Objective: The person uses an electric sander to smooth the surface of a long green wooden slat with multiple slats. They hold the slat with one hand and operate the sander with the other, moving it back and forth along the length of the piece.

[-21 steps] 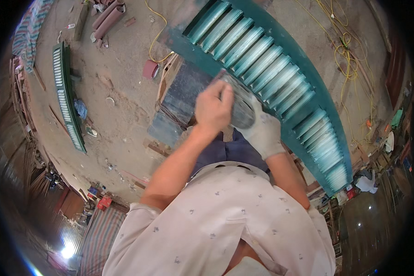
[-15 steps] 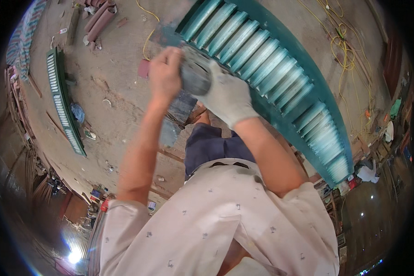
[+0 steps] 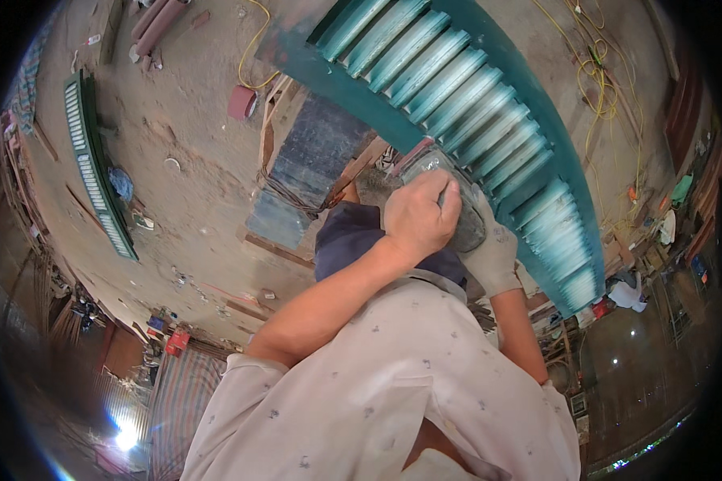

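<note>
Above dusty ground (image 3: 204, 172), left fingers (image 3: 431, 186) and right fingers (image 3: 483, 208) clamp a grey tool (image 3: 471, 230) beside a frame (image 3: 539, 92) holding slats (image 3: 440, 86).

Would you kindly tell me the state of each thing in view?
Left hand: bare, gripping the grey tool.
Right hand: gloved, against the tool, fingers partly hidden.
Grey tool: held up.
Near green slatted frame: slats unevenly pale.
Yellow cord: loosely tangled.
Light: on.

A white light (image 3: 126, 438) glares lower left, the dim edges bending.
</note>
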Available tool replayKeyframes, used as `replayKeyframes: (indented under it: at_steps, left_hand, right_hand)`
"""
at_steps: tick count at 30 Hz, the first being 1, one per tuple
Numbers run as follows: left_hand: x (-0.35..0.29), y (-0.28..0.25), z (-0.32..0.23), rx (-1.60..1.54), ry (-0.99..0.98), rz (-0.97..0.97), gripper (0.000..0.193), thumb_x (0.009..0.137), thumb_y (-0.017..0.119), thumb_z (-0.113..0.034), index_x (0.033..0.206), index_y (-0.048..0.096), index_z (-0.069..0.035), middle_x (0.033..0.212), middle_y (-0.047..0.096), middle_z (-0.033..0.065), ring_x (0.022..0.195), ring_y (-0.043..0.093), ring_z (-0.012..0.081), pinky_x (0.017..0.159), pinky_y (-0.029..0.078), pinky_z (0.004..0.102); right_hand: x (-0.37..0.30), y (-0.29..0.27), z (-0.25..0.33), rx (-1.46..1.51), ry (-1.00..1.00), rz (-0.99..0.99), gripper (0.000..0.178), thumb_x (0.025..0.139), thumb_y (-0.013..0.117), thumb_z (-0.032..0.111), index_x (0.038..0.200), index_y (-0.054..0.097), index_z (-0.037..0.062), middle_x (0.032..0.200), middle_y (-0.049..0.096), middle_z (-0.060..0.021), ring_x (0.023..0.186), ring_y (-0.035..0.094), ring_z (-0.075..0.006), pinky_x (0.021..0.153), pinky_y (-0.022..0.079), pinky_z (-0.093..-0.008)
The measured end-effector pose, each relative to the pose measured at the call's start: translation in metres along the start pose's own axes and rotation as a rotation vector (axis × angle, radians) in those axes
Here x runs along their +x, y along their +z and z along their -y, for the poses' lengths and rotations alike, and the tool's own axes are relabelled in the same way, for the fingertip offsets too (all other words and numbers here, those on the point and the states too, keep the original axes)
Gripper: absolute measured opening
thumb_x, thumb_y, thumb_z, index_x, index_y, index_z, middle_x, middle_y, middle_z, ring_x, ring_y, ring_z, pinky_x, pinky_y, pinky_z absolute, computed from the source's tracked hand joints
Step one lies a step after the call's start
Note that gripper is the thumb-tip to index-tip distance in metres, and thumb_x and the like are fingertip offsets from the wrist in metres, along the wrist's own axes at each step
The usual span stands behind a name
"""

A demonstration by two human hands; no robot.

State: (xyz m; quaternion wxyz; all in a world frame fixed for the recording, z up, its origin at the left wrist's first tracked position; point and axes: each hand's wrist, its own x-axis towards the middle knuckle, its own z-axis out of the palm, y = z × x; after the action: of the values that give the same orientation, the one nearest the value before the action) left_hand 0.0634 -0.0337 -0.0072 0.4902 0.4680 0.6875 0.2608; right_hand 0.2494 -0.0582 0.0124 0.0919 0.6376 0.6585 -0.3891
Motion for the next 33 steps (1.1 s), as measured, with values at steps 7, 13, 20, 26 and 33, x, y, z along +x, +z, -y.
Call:
replayKeyframes:
  at_steps: [7,13,20,26,33]
  left_hand:
    - [0.051,-0.099,0.028,0.017,-0.033,-0.066,0.037,0.114,0.053,-0.028,0.102,0.07,0.002,0.09,0.07,0.0178,0.081,0.068,0.0321,0.079,0.054,0.0422]
    - [0.114,-0.175,0.058,0.031,0.234,-0.185,0.035,0.114,0.053,-0.022,0.097,0.071,0.002,0.086,0.067,0.0105,0.084,0.059,0.0156,0.078,0.051,0.0359]
    - [0.045,-0.07,0.053,0.07,0.266,-0.036,0.037,0.117,0.049,-0.023,0.1,0.069,0.003,0.094,0.07,0.0148,0.086,0.066,0.0287,0.078,0.053,0.042]
    - [-0.024,0.046,0.009,0.069,0.103,0.132,0.025,0.106,0.059,-0.027,0.092,0.064,-0.007,0.086,0.069,0.0218,0.08,0.069,0.0493,0.069,0.053,0.0572]
    - [0.0,-0.009,0.024,0.024,0.1,0.08,0.027,0.107,0.059,-0.026,0.093,0.066,-0.004,0.084,0.068,0.0221,0.074,0.067,0.0466,0.068,0.052,0.054]
  right_hand:
    - [0.071,-0.002,0.105,0.001,-0.011,0.125,0.089,0.082,0.085,0.031,0.16,0.048,0.0062,0.095,0.08,-0.0235,0.089,0.08,-0.0415,0.079,0.062,-0.051]
    - [0.125,0.003,0.165,-0.014,-0.191,0.045,0.083,0.09,0.08,0.037,0.155,0.051,-0.0058,0.098,0.081,-0.0241,0.09,0.081,-0.0388,0.081,0.063,-0.0488]
    - [0.051,0.002,0.067,0.027,-0.025,0.097,0.091,0.085,0.084,0.029,0.165,0.046,0.0092,0.104,0.081,-0.0197,0.094,0.08,-0.0395,0.082,0.062,-0.05]
    - [-0.037,0.004,-0.051,0.059,0.097,-0.002,0.094,0.082,0.086,0.023,0.167,0.046,0.0229,0.107,0.082,-0.017,0.098,0.079,-0.0393,0.087,0.062,-0.049]
    - [-0.005,0.01,0.005,0.014,0.052,0.051,0.1,0.081,0.086,0.022,0.169,0.041,0.0192,0.106,0.082,-0.0194,0.098,0.08,-0.0378,0.093,0.06,-0.0489]
